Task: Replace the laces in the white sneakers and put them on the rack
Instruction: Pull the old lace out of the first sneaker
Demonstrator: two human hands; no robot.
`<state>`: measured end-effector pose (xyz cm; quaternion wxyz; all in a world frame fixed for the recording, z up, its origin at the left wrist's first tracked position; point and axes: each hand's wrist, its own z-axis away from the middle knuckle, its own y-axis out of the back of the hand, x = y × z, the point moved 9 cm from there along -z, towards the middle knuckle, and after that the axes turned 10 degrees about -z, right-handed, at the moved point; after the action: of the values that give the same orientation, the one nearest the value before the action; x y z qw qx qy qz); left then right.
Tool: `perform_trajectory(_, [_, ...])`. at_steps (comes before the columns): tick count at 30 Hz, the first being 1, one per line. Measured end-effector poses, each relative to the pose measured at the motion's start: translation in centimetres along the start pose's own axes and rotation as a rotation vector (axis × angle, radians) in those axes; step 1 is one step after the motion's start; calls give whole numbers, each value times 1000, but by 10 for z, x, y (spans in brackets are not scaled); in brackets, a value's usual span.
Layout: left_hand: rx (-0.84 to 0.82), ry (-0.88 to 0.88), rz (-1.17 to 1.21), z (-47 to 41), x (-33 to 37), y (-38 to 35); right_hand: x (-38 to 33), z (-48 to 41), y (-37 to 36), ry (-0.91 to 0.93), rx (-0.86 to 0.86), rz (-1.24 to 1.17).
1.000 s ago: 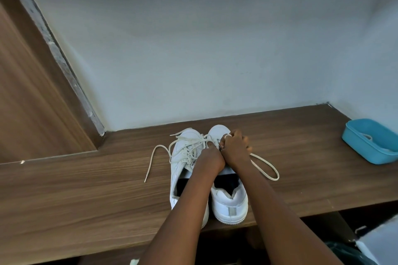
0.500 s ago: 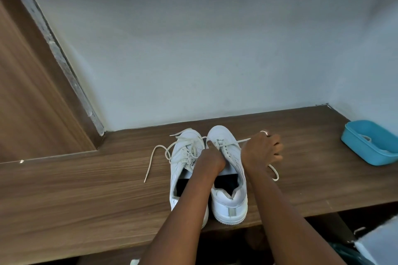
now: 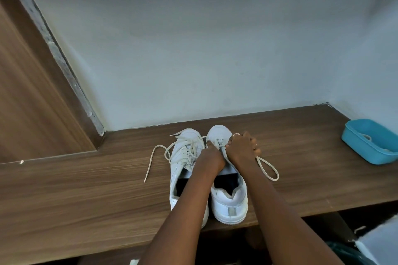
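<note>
Wooden shelf [image 3: 86,189], pale wall [image 3: 193,49] behind; left hand [image 3: 212,157] grips a sneaker [image 3: 230,204], right hand [image 3: 243,148] its lace [image 3: 269,170]

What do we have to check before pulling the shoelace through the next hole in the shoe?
1. Right hand grips the lace: ok.
2. Left hand holds the right sneaker at its eyelets: ok.
3. Lace tip lined up with the next hole: cannot tell, the hands hide it.
4. Spare lace free of tangles: ok, it lies in one loose loop on the shelf.
5. Sneakers well back from the shelf's front edge: not ok, both heels sit right at it.
6. Left sneaker out of the way: ok, it stands beside, with its loose ends trailing off to the far side.
</note>
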<state>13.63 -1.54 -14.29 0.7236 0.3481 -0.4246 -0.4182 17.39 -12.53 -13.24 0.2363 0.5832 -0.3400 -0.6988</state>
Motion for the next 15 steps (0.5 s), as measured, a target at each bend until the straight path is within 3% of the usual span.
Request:
perform_trajectory(11, [7, 18, -23, 2, 2, 4, 37, 6, 43, -259, 317, -79])
perform_trajectory(15, [2, 22, -27, 2, 1, 3, 32, 1, 43, -184, 304, -83])
